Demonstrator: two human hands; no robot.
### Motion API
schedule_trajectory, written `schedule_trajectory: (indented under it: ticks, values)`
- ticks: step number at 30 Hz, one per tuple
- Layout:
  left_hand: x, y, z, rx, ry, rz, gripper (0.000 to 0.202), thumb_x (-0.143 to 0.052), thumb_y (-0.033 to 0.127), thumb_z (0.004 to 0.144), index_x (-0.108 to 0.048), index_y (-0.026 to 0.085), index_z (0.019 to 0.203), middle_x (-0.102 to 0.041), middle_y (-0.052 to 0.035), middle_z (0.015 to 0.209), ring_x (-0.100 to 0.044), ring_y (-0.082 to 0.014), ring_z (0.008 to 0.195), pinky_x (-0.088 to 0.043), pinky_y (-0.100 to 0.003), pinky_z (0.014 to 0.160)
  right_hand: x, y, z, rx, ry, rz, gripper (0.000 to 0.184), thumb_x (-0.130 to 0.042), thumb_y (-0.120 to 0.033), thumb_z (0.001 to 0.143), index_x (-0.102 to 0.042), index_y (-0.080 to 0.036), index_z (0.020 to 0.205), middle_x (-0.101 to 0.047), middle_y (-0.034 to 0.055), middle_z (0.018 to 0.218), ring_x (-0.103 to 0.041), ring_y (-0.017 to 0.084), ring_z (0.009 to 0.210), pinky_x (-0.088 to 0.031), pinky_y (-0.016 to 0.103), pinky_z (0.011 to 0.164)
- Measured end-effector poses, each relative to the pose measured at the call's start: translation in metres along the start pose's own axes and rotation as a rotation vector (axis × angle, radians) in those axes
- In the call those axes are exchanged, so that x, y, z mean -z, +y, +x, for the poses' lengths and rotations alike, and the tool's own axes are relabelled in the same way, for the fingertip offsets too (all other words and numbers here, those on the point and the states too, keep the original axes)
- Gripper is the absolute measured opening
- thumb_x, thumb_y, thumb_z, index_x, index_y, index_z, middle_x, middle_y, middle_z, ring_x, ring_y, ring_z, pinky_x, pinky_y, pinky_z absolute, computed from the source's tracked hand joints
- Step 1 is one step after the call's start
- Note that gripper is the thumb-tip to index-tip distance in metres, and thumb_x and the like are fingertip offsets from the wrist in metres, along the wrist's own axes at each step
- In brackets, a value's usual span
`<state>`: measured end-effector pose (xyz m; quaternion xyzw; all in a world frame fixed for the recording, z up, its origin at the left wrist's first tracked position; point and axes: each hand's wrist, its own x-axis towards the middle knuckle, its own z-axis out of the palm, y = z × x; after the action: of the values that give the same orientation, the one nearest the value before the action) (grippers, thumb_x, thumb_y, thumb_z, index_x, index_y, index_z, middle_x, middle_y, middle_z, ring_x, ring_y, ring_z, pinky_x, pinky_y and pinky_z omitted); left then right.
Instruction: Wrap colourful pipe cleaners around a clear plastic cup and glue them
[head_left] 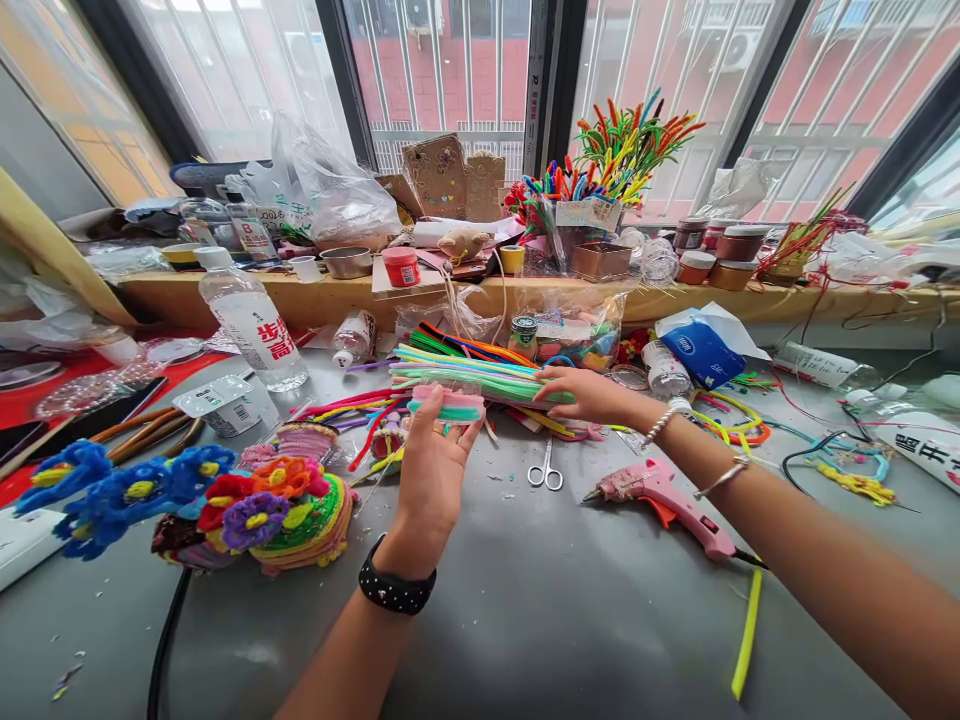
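My left hand [431,480] is closed around a short pink-and-teal bundle of pipe cleaners [461,412], held up above the table. My right hand [589,395] reaches to the right end of a large pile of pipe cleaners [465,375], mostly pale green, yellow and blue. Its fingers are apart and its fingertips are at the pile; whether they touch it I cannot tell. Small scissors [546,468] lie in front of the pile. To their right is a pink hot glue gun [660,495], below my right forearm.
Pipe-cleaner flowers [255,515] on a coiled, striped base stand at left, near a clear bottle [255,320]. A yellow pipe cleaner [748,635] lies at front right. A blue tissue pack [701,350] sits farther back. Jars and a pipe-cleaner holder [589,220] line the wooden ledge [292,295].
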<state>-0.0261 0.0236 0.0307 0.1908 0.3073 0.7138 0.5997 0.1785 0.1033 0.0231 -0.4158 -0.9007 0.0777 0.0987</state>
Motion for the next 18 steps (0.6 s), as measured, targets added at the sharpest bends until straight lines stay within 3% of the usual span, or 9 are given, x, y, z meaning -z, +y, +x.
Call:
schedule_trajectory:
  ticks: [2, 4, 8, 12, 14, 17, 18]
  values:
    - [0.0, 0.0, 0.0, 0.004, -0.01, -0.008, 0.011, -0.063, 0.022, 0.07, -0.056, 0.021, 0.08, -0.058, 0.0, 0.093, -0.059, -0.0162, 0.092, -0.05, -0.035, 0.086, 0.016, 0.001, -0.018, -0.003, -0.01, 0.002, 0.017, -0.056, -0.023, 0.085, -0.064, -0.02, 0.1, -0.058, 0.0067, 0.123, -0.054, 0.021, 0.111, -0.044, 0.04, 0.095]
    - [0.001, -0.001, 0.0, 0.013, -0.011, -0.017, 0.012, -0.063, 0.022, 0.071, -0.055, 0.021, 0.079, -0.058, -0.0001, 0.095, -0.059, -0.0153, 0.091, -0.05, -0.034, 0.084, 0.029, 0.001, -0.045, -0.023, -0.022, -0.004, 0.019, -0.052, -0.016, 0.084, -0.066, -0.022, 0.097, -0.063, 0.0044, 0.115, -0.059, 0.018, 0.106, -0.047, 0.033, 0.092]
    - [0.001, -0.003, 0.001, 0.028, -0.01, -0.026, 0.014, -0.064, 0.022, 0.071, -0.055, 0.021, 0.082, -0.058, 0.0003, 0.094, -0.059, -0.0144, 0.09, -0.05, -0.034, 0.086, 0.038, 0.0, -0.115, -0.112, -0.077, -0.06, 0.031, -0.044, -0.004, 0.078, -0.07, -0.021, 0.083, -0.07, 0.0041, 0.083, -0.067, 0.016, 0.073, -0.052, 0.025, 0.063]
    - [0.001, -0.006, 0.001, 0.045, -0.02, -0.026, 0.012, -0.064, 0.021, 0.072, -0.056, 0.021, 0.081, -0.058, 0.0008, 0.092, -0.06, -0.0141, 0.088, -0.05, -0.036, 0.086, 0.013, -0.018, -0.183, -0.166, -0.142, -0.119, 0.033, -0.049, 0.001, 0.07, -0.068, -0.027, 0.069, -0.067, -0.002, 0.069, -0.065, 0.012, 0.057, -0.048, 0.019, 0.051]
    - [0.001, -0.006, 0.001, 0.054, -0.032, -0.025, 0.012, -0.064, 0.022, 0.072, -0.056, 0.021, 0.081, -0.058, 0.0009, 0.093, -0.06, -0.0143, 0.088, -0.05, -0.036, 0.086, -0.007, -0.031, -0.208, -0.223, -0.108, -0.203, 0.039, -0.045, 0.007, 0.061, -0.067, -0.025, 0.069, -0.067, 0.0008, 0.07, -0.065, 0.016, 0.057, -0.047, 0.022, 0.047]
    - [0.002, -0.008, -0.001, 0.068, -0.051, -0.022, 0.011, -0.063, 0.022, 0.073, -0.057, 0.021, 0.081, -0.059, 0.0015, 0.091, -0.06, -0.0139, 0.088, -0.049, -0.036, 0.087, -0.038, -0.045, -0.231, -0.237, -0.054, -0.261, 0.041, -0.04, 0.008, 0.065, -0.065, -0.023, 0.072, -0.069, 0.0034, 0.077, -0.067, 0.017, 0.066, -0.05, 0.023, 0.056]
    - [0.002, -0.009, -0.002, 0.075, -0.06, -0.019, 0.01, -0.063, 0.022, 0.073, -0.057, 0.021, 0.082, -0.059, 0.0015, 0.09, -0.06, -0.0139, 0.089, -0.049, -0.036, 0.087, -0.046, -0.047, -0.235, -0.219, 0.022, -0.33, 0.042, -0.038, 0.008, 0.065, -0.065, -0.023, 0.077, -0.07, 0.0044, 0.082, -0.067, 0.017, 0.07, -0.051, 0.024, 0.061]
